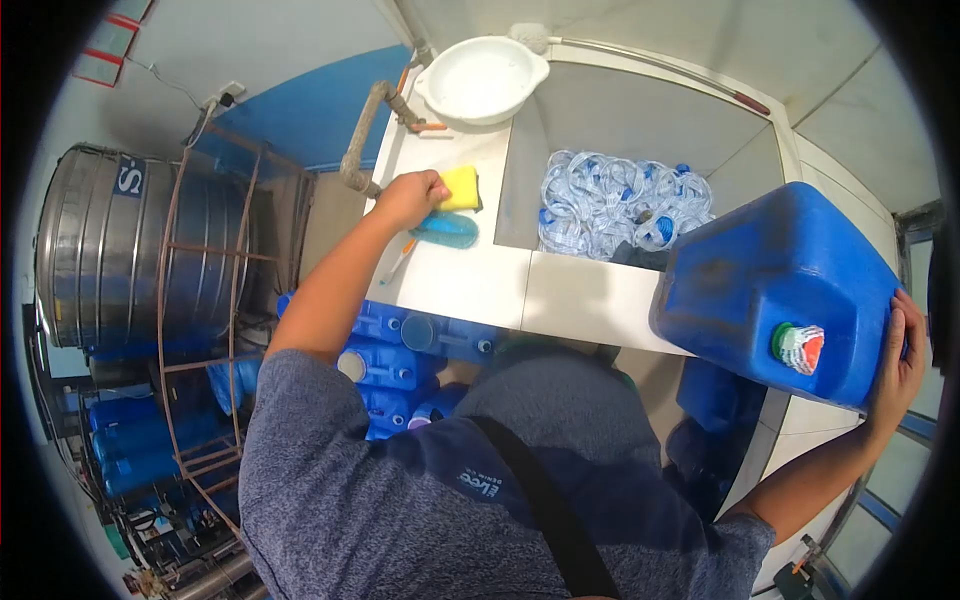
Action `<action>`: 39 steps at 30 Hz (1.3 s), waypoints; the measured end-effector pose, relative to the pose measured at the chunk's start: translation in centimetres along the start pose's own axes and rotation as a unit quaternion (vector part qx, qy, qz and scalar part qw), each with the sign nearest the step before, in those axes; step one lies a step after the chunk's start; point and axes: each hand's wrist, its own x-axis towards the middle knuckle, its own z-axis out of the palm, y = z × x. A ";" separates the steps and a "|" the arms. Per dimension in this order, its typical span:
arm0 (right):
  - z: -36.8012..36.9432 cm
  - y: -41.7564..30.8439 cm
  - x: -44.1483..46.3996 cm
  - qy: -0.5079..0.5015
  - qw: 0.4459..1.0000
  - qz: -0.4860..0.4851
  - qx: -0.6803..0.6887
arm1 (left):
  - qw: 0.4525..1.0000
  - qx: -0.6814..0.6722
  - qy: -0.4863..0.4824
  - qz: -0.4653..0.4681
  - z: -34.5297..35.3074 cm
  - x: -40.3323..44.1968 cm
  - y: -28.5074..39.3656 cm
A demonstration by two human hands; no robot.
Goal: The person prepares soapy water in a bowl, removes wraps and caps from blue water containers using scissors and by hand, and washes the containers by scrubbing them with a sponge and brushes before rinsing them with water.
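On the left stretch of the white counter (445,285), left hand (412,202) closed in a pinch on the left edge of a yellow sponge (461,188). Sponge looks light, soft; should squash under the fingertips, best held across its body. Blue brush (445,230) just below it. Far right, right hand (900,355) loosely spread against the side of a big blue jug (750,255), tilted on the counter edge. Jug likely stiff, slick if wet; weight unclear, contents hidden; steadier held low and at opposite corners. Beyond: coiled clear strips (620,200), white basin (487,80)
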 end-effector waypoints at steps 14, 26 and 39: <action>0.9 -1.5 -0.6 0.037 0.999 0.001 -0.013 | 0.962 0.070 0.257 0.050 -9.9 8.5 8.3; 2.1 -5.8 1.2 0.137 0.988 -0.058 -0.050 | 0.955 -0.103 0.080 0.267 -5.7 8.3 17.3; -5.7 -3.1 -11.4 0.174 0.975 -0.124 -0.062 | 0.632 0.062 0.134 0.761 -1.6 -11.7 38.8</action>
